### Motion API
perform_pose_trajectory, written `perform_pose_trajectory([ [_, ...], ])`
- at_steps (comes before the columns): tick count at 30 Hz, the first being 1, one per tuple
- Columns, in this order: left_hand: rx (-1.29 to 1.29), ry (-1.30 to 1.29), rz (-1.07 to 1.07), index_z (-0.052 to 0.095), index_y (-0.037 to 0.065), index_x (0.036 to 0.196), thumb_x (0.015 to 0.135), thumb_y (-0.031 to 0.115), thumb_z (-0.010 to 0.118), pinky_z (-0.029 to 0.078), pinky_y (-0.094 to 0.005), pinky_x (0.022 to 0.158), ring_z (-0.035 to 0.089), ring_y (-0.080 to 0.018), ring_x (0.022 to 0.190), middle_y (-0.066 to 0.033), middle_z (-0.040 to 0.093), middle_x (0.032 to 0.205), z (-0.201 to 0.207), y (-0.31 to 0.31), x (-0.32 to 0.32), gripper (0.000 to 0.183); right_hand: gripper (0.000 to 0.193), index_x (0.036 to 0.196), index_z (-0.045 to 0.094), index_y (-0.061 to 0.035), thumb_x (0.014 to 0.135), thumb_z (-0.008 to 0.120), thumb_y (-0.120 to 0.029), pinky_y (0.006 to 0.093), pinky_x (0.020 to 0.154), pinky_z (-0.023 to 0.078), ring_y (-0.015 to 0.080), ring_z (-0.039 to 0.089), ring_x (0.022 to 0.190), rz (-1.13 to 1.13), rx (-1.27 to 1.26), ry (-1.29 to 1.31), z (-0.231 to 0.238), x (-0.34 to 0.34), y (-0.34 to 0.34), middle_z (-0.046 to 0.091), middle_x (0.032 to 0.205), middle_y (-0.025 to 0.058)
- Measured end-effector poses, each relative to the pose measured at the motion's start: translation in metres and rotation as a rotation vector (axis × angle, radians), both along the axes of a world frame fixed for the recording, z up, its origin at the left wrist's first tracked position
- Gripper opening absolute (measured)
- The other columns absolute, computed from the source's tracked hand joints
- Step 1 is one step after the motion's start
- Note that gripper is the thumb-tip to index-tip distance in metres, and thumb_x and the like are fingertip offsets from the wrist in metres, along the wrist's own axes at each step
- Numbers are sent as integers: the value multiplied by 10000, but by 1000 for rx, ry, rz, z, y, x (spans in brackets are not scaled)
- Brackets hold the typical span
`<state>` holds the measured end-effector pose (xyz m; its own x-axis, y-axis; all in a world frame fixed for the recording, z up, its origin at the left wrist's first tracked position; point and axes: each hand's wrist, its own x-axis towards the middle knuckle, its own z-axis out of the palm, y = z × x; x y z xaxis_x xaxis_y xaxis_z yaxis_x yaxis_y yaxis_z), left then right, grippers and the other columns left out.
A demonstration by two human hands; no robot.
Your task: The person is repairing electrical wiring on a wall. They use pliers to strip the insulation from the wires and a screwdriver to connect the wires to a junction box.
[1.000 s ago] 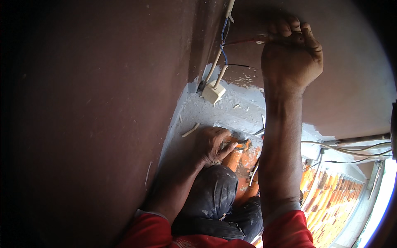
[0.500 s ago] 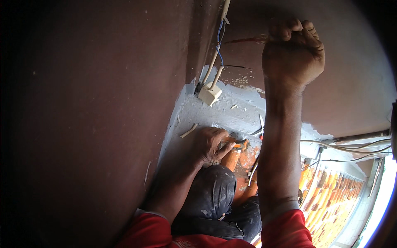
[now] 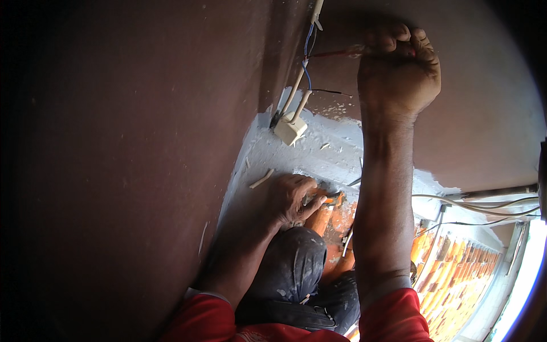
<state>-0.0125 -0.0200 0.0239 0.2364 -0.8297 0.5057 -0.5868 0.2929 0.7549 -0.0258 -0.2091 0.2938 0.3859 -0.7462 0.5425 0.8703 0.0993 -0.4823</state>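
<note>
My right hand [image 3: 399, 74] is raised against the brown wall, its fingers closed round a screwdriver [image 3: 336, 53] with a thin red shaft. Its tip meets the bared joint [image 3: 307, 57] of blue and dark wires hanging in the corner. Below, a beige cable runs down to a cream square box [image 3: 290, 129], and one dark wire end [image 3: 331, 92] sticks out to the right. Down on the grey ledge, my left hand [image 3: 295, 198] rests with curled fingers, thumb beside an orange-and-dark object [image 3: 333, 199]. Whatever those fingers may hold is hidden.
A cut piece of beige cable sheath [image 3: 261, 178] and smaller scraps lie on the ledge. Orange roof tiles [image 3: 456, 262] slope away at lower right. Loose cables [image 3: 484, 206] cross there. My bent knee [image 3: 296, 256] is close beneath my left hand.
My right hand and the screwdriver have shifted slightly left relative to the wires, bringing the tip onto the joint. My left hand stays in place.
</note>
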Motion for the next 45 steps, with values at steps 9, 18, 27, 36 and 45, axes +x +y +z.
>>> perform_pose_trajectory([
  [9, -24, 5, 6, 738, 47, 989, 871, 337, 844, 490, -404, 591, 617, -243, 615, -80, 641, 712, 2, 0, 0, 330, 168, 828, 551, -108, 985, 568, -165, 478, 745, 523, 265, 539, 807, 40, 60, -41, 3, -2, -9, 602, 876, 74],
  [18, -47, -6, 16, 734, 57, 969, 874, 347, 839, 482, -413, 598, 608, -256, 613, -75, 621, 699, 2, 0, 0, 323, 136, 873, 591, -72, 988, 551, -131, 431, 806, 469, 261, 538, 821, 29, 73, -62, 1, -2, -8, 605, 882, 109],
  [27, 33, -36, 7, 737, 45, 991, 889, 386, 821, 526, -444, 667, 680, -322, 710, -122, 687, 785, 4, 3, 1, 366, 209, 954, 661, -44, 963, 491, -165, 430, 841, 459, 267, 539, 861, 38, -22, -75, -1, 1, -12, 627, 913, 136],
  [36, 98, -36, -28, 742, 33, 1026, 906, 416, 806, 570, -464, 744, 729, -373, 824, -169, 746, 897, 4, 4, 3, 407, 169, 1100, 634, -57, 1004, 509, -117, 409, 754, 523, 278, 627, 832, -2, -54, -139, -3, 6, 0, 727, 920, 176],
  [45, 80, -23, -22, 744, 40, 1033, 905, 403, 811, 569, -460, 739, 731, -364, 823, -164, 747, 895, 3, 4, 1, 390, 196, 1128, 613, -44, 989, 481, -86, 440, 761, 549, 288, 630, 831, 38, -55, -122, -4, 0, 8, 711, 944, 171],
])
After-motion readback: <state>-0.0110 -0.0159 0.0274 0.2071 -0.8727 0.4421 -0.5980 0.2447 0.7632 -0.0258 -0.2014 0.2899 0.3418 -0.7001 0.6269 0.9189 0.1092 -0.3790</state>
